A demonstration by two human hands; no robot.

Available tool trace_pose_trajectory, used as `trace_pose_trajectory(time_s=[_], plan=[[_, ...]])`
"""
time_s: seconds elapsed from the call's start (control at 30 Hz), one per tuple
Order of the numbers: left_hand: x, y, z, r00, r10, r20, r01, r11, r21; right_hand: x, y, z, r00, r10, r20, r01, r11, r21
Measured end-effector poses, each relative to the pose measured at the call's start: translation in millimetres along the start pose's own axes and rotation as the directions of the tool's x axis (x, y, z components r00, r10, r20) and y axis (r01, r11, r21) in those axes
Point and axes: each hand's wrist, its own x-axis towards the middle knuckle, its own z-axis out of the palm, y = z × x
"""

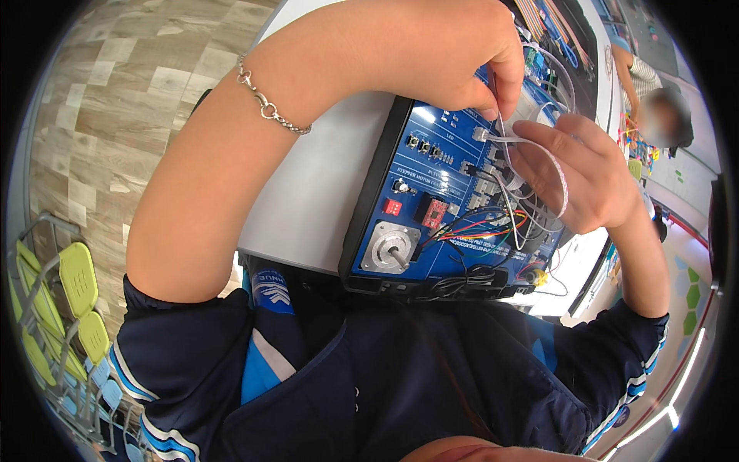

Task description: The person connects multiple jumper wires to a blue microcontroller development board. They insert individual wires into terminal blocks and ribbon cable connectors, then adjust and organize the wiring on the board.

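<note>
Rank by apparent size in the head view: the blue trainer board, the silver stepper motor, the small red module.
1. Blue trainer board
2. Silver stepper motor
3. Small red module

All three sit on one panel, so nearness hardly skews this.

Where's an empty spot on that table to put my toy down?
The bare patch is the white table, left of the blue training board, under the left forearm. The board's right side is crowded: left hand and right hand pinch white wires above tangled coloured wires.

Both hands point(539, 115) pinch white ribbon cable point(531, 142)
</note>
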Motion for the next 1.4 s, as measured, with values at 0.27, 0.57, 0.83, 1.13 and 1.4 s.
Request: trace_pose_trajectory(time_s=[0.27,0.57,0.83,1.13,1.4], plan=[[3,-4,7,0.998,-0.058,0.01,0.058,0.997,0.054,1,-6,-1,0.999,0.004,0.034,-0.002,0.999,-0.05],[4,-8,11,0.995,-0.103,0.012,0.102,0.992,0.07,1,-9,-3,0.997,-0.002,0.075,0.009,0.997,-0.083],[-2,7,-5,0.998,-0.057,0.021,0.059,0.996,-0.064,1,-10,-3,0.998,0.006,0.065,0.0,0.996,-0.095],[2,-3,10,0.997,-0.073,-0.029,0.074,0.997,0.022,6,-10,-4,0.997,0.063,0.033,-0.064,0.998,0.029],[-3,-5,7,0.998,-0.037,-0.056,0.037,0.999,-0.013,8,-3,-3,0.998,0.064,0.019,-0.066,0.991,0.119]])
